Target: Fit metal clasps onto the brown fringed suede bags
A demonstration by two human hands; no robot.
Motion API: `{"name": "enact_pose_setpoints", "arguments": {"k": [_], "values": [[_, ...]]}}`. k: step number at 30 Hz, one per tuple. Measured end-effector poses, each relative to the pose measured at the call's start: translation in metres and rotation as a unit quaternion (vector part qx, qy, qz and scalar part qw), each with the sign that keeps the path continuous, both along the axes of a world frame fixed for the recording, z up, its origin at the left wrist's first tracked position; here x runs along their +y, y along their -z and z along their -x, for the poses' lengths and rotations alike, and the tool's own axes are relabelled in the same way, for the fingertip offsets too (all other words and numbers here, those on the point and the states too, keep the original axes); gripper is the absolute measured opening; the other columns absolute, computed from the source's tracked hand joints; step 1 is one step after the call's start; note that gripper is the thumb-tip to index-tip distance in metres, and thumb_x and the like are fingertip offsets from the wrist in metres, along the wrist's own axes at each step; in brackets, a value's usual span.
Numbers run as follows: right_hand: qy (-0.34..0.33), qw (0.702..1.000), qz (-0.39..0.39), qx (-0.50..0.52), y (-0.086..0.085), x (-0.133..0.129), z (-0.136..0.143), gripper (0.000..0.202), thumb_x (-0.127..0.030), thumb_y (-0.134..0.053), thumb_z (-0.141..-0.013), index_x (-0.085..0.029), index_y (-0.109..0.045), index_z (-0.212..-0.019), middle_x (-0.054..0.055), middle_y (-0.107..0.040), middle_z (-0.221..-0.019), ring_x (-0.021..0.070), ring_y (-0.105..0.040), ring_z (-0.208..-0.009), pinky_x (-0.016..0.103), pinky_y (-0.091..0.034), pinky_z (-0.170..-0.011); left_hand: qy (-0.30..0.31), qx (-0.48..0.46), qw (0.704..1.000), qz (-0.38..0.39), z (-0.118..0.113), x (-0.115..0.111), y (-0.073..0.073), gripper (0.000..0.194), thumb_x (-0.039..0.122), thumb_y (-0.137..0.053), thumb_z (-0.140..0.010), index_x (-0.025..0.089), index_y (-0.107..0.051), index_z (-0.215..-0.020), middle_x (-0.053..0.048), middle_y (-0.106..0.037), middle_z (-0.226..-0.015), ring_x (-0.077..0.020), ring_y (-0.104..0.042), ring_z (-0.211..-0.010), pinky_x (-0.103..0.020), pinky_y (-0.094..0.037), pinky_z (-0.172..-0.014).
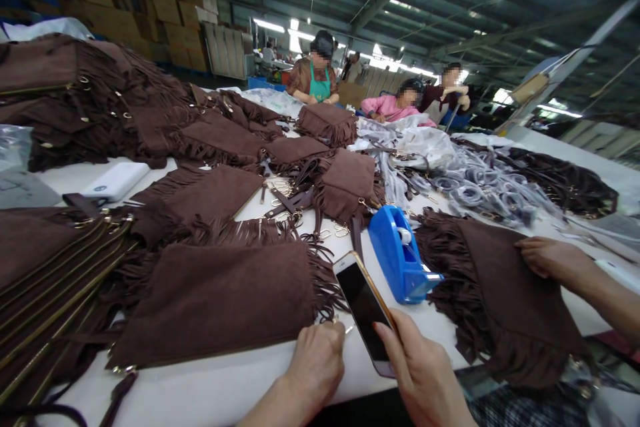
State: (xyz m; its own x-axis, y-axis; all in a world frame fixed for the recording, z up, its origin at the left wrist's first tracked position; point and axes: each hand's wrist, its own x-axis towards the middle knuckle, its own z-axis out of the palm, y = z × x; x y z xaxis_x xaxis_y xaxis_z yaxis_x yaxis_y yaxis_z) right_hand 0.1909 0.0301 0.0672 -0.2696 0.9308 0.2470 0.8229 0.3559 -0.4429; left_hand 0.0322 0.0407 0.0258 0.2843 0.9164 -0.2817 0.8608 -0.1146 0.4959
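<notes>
- Phone (363, 307), gold-edged with a dark screen: in the right hand (427, 367), its lower end between thumb and fingers, its upper end pointing away over the table (200, 390).
- Right hand: gripping the phone; the thumb, its nail red, lies across the front, the fingers behind. The forearm enters from the lower edge, angled up and leftward.
- Left hand (320, 360): just left of the phone, at the near right corner of a fringed bag (220, 300). Fingers curled, knuckles up, forearm slanting in from below; whether anything is pinched inside cannot be told.
- Fringed bag: brown, flat on the table, left of and beyond the left hand, fringe along its right end.
- Zipped bags (55, 300): brown, with gold-toned zips, layered at the left.
- Second fringed bag (505, 267): at the right, a co-worker's hand (547, 259) resting on it.
- Tape dispenser (395, 253): blue, between the phone and the second fringed bag.
- White device (117, 180): flat, on the table at the left.
- Wrapped straps (480, 187): heaped in clear plastic, right of centre.
- Bag pile (130, 93): brown, far left of the table.
- Person in a green apron (320, 83): across the table.
- Cartons (163, 3): stacked in the left background.
</notes>
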Motion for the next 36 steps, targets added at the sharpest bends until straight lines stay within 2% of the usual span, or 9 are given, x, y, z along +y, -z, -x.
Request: {"name": "enact_pose_setpoints", "arguments": {"k": [3, 9, 13, 16, 19, 25, 29, 33, 36], "values": [[-0.011, 0.999, -0.037, -0.008, 0.004, -0.003, 0.005, 0.027, -0.036, -0.034, -0.093, -0.019, -0.049, -0.107, 0.004, -0.067, -0.072, 0.0183, -0.064, -0.059, 0.025, -0.045, -0.049, 0.000, -0.003, 1.000, -0.001, 0.001, 0.000, 0.001, 0.031, 0.016, -0.030, -0.086, 0.015, -0.061, -0.088, -0.012, -0.068, -0.089, -0.0267, -0.064, -0.085, -0.035, -0.047, -0.072], [-0.031, 0.992, -0.100, -0.072, 0.010, 0.000, 0.015, 0.032, -0.033, -0.023, -0.095, -0.017, -0.050, -0.091, 0.000, -0.060, -0.052, 0.0171, -0.059, -0.045, 0.024, -0.036, -0.037, -0.004, -0.013, 1.000, -0.007, 0.001, 0.000, 0.001, 0.028, 0.017, -0.034, -0.085, 0.015, -0.062, -0.088, -0.011, -0.068, -0.089, -0.0268, -0.064, -0.087, -0.034, -0.047, -0.072], [-0.019, 0.990, -0.130, -0.056, 0.004, -0.002, 0.012, 0.025, -0.033, -0.032, -0.094, -0.015, -0.049, -0.102, 0.003, -0.064, -0.063, 0.0165, -0.063, -0.053, 0.022, -0.042, -0.042, -0.005, -0.008, 1.000, -0.001, 0.001, 0.000, 0.000, 0.029, 0.016, -0.034, -0.084, 0.014, -0.062, -0.088, -0.013, -0.068, -0.090, -0.0278, -0.063, -0.088, -0.035, -0.046, -0.072], [-0.020, 0.984, -0.166, -0.057, 0.015, -0.002, 0.013, 0.026, -0.031, -0.033, -0.094, -0.013, -0.048, -0.106, 0.004, -0.064, -0.065, 0.0167, -0.063, -0.054, 0.023, -0.044, -0.046, -0.006, -0.009, 1.000, -0.003, 0.001, 0.001, 0.000, 0.030, 0.015, -0.032, -0.083, 0.014, -0.062, -0.087, -0.013, -0.068, -0.089, -0.0281, -0.063, -0.087, -0.035, -0.046, -0.071], [-0.042, 0.984, -0.158, -0.071, 0.024, 0.001, 0.016, 0.025, -0.028, -0.031, -0.094, -0.012, -0.049, -0.101, 0.002, -0.061, -0.059, 0.0167, -0.061, -0.051, 0.023, -0.042, -0.044, -0.003, -0.010, 1.000, -0.002, 0.002, 0.001, 0.000, 0.031, 0.017, -0.031, -0.084, 0.015, -0.062, -0.088, -0.012, -0.068, -0.088, -0.0258, -0.064, -0.086, -0.031, -0.045, -0.069], [-0.009, 0.992, -0.127, -0.007, 0.015, -0.004, 0.014, 0.025, -0.029, -0.038, -0.092, -0.014, -0.048, -0.109, 0.005, -0.065, -0.072, 0.0167, -0.063, -0.061, 0.023, -0.047, -0.052, -0.011, -0.011, 1.000, 0.000, 0.003, 0.000, 0.000, 0.030, 0.016, -0.032, -0.083, 0.015, -0.062, -0.087, -0.012, -0.068, -0.088, -0.0266, -0.063, -0.087, -0.032, -0.043, -0.071], [-0.029, 0.994, -0.101, -0.021, 0.028, -0.003, 0.014, 0.026, -0.031, -0.034, -0.093, -0.014, -0.053, -0.100, 0.004, -0.063, -0.063, 0.0181, -0.062, -0.054, 0.024, -0.045, -0.046, -0.020, -0.033, 0.999, 0.001, 0.002, 0.000, 0.001, 0.032, 0.018, -0.030, -0.085, 0.016, -0.061, -0.088, -0.011, -0.068, -0.088, -0.0246, -0.063, -0.085, -0.031, -0.042, -0.069], [0.057, 0.994, -0.006, 0.095, 0.021, 0.012, 0.005, 0.031, -0.043, -0.036, -0.090, -0.020, -0.057, -0.090, 0.000, -0.063, -0.064, 0.0150, -0.060, -0.054, 0.021, -0.043, -0.047, -0.071, -0.077, 0.994, 0.010, 0.006, 0.001, 0.005, 0.025, 0.019, -0.036, -0.081, 0.018, -0.061, -0.079, -0.008, -0.067, -0.079, -0.0219, -0.062, -0.079, -0.029, -0.039, -0.066], [0.180, 0.973, -0.027, 0.144, 0.009, 0.028, -0.006, 0.037, -0.053, -0.041, -0.083, -0.021, -0.058, -0.088, 0.000, -0.061, -0.066, 0.0161, -0.057, -0.059, 0.023, -0.043, -0.053, -0.148, -0.213, 0.964, 0.055, 0.011, 0.001, 0.011, 0.014, 0.019, -0.042, -0.072, 0.016, -0.054, -0.065, -0.002, -0.057, -0.060, -0.0157, -0.056, -0.064, -0.024, -0.036, -0.058]]}}
